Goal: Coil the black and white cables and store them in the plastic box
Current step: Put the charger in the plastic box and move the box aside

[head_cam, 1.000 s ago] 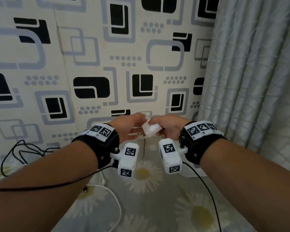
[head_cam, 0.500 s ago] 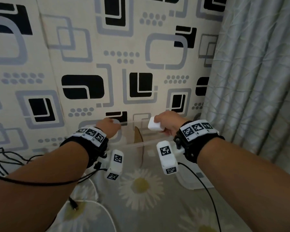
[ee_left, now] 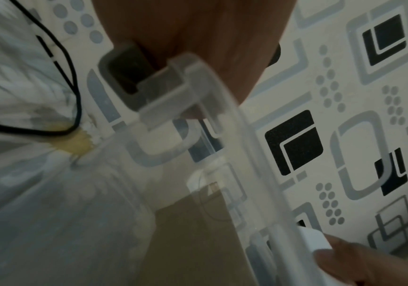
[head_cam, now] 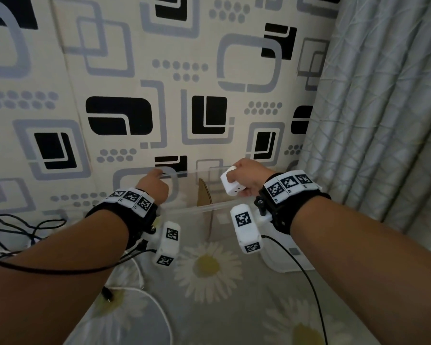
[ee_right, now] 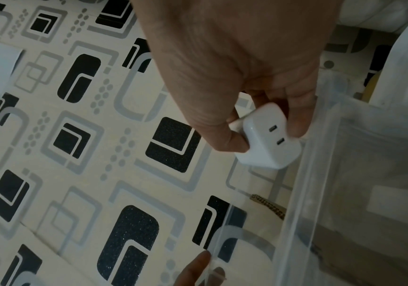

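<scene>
Right hand grips white charger (two ports) above clear plastic box; left hand holds box rim.

Daisy-print bedsheet (cables, plastic box)

No words, brand names or numbers can be read anywhere here. The only signs are the black-and-white square code markers printed on the wristbands and on the small white camera blocks under each wrist.
</scene>
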Motion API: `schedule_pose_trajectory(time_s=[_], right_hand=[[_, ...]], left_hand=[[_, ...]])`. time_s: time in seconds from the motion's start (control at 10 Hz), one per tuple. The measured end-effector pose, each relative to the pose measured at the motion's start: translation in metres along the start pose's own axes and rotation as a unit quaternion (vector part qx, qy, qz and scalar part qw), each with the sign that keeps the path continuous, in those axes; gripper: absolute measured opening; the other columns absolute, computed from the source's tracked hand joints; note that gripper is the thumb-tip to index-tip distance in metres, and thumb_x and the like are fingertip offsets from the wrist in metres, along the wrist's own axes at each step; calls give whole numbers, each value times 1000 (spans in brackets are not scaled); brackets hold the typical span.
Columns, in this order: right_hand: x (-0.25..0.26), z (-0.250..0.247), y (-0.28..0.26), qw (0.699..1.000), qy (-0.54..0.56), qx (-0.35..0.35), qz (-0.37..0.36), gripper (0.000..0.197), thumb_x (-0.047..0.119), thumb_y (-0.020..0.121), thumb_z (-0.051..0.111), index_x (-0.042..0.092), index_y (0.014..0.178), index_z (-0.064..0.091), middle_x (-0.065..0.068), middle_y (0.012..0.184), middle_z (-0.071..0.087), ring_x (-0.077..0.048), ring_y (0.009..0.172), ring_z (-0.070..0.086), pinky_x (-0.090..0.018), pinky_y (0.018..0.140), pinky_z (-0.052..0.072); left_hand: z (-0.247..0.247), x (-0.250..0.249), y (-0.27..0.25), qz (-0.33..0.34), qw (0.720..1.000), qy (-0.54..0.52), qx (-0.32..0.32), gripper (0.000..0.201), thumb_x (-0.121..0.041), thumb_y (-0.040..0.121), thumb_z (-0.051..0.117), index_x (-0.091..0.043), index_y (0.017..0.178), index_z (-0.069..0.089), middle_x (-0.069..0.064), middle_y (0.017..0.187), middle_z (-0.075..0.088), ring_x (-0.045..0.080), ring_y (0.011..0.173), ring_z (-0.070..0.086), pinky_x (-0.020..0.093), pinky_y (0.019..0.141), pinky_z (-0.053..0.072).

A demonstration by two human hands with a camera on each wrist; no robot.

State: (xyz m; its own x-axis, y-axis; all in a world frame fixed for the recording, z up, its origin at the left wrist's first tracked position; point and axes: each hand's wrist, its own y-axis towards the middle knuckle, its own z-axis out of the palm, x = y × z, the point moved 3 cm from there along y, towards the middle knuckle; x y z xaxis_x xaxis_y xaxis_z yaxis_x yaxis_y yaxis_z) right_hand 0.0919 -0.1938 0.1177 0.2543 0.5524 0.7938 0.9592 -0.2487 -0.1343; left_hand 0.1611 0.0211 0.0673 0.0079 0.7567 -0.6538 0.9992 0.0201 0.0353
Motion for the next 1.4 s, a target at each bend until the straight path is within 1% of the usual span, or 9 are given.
schedule_pose_trajectory(time_s=[0.1,0.3,0.5,0.6,0.7,0.9,1.0,1.1,1.4], right_hand=[[-1,4,0,1000,-28,6,-7,41,6,85,59,5,125,49,-22,121,56,-41,106,60,-54,90,53],[-2,13,-8,994,-105,11,-17,36,4,85,61,-3,120,54,-20,120,61,-39,106,63,-51,90,54],[-12,21,-9,963,-268,12,-15,33,13,87,62,3,118,56,-14,116,63,-29,105,63,-34,91,50],[-14,24,-9,944,-328,20,-21,33,22,87,66,8,116,57,-9,111,66,-26,98,66,-30,75,52],[-18,34,-1,922,-383,43,-36,19,32,74,70,22,76,54,-7,99,64,-27,86,61,-40,85,55],[-24,45,11,907,-414,60,-48,29,31,75,69,28,63,43,-4,91,57,-25,81,54,-44,86,54],[-31,44,12,895,-436,53,-72,21,29,79,66,17,97,65,-12,107,64,-23,83,49,-41,87,51],[-35,46,16,891,-441,53,-92,37,29,80,65,11,112,65,-14,114,65,-24,84,49,-44,89,51],[-45,48,32,881,-459,59,-96,36,26,82,64,12,116,65,-13,118,64,-23,86,49,-43,90,50]], left_hand=[[3,5,8,30,998,49,7,46,-2,100,34,-8,145,34,18,141,45,33,122,51,30,91,40],[3,8,-6,45,997,-47,-30,53,-3,95,37,-19,145,35,23,130,53,38,106,58,34,80,45],[2,7,-23,75,993,-71,-63,58,1,91,40,-21,145,36,19,135,46,37,100,59,45,87,52],[3,9,-26,79,991,-82,-66,59,0,90,40,-23,145,35,17,137,44,38,102,59,47,88,52],[3,10,-30,88,988,-100,-74,60,0,89,40,-23,144,36,17,138,44,41,101,58,51,87,52],[4,11,-32,94,987,-107,-74,59,0,90,39,-24,144,36,16,136,43,40,101,57,51,88,52],[4,10,-33,91,987,-108,-77,59,0,90,39,-25,144,36,15,137,43,39,102,57,50,88,52],[4,9,-33,92,987,-104,-76,59,0,90,38,-25,144,36,14,137,42,39,101,57,49,83,54],[5,8,-32,88,988,-103,-74,60,-1,90,38,-26,144,36,12,142,42,38,106,57,49,89,52]])
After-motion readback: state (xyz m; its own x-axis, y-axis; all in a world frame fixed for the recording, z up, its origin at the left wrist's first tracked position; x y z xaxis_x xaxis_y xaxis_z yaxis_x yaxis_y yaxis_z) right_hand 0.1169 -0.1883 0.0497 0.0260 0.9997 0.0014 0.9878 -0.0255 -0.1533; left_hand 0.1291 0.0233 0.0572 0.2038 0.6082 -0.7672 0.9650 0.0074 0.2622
